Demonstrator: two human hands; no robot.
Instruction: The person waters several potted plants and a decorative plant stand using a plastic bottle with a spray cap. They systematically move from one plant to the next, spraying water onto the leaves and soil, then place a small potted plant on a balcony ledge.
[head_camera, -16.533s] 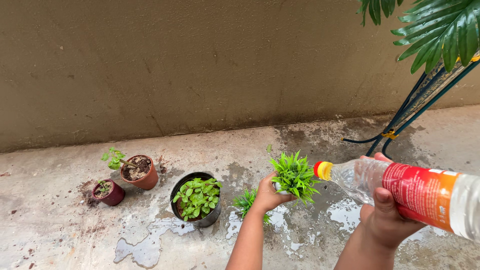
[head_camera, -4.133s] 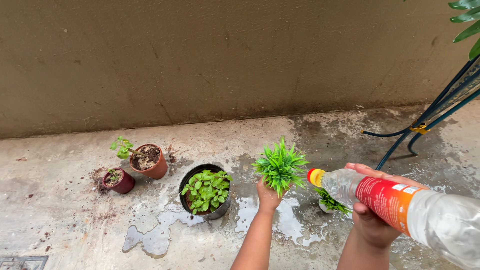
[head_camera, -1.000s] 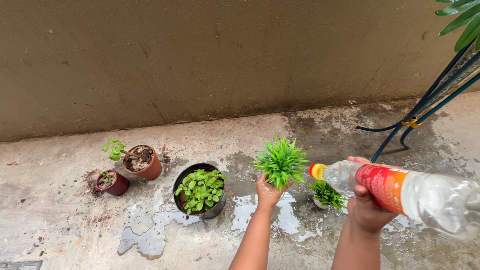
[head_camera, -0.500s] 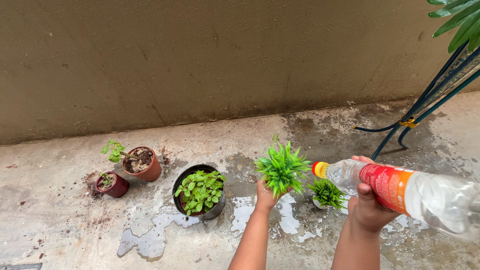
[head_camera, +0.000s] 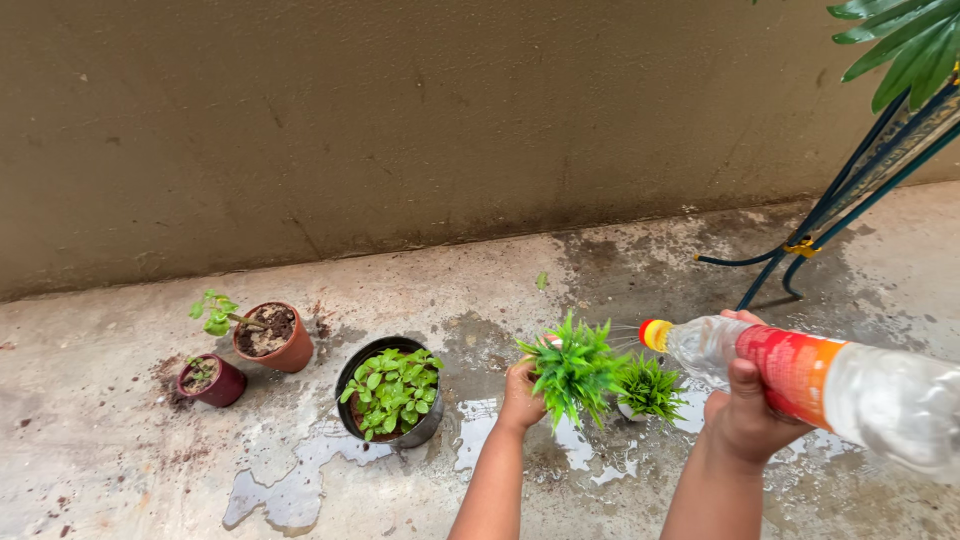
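This looks like an outdoor yard or patio of a home. A bare, stained plaster wall meets a rough concrete floor patched with puddles and spilled soil. Small potted plants stand on the ground, and palm-like fronds hang over what may be a dark metal stand.

The left hand has tipped its spiky green plant over toward the right, so the leaves now face the bottle's yellow cap; half a second ago it stood upright. Thin jets of water now spray from the cap onto it. Earlier the second small plant was moved from left of the hand to right.
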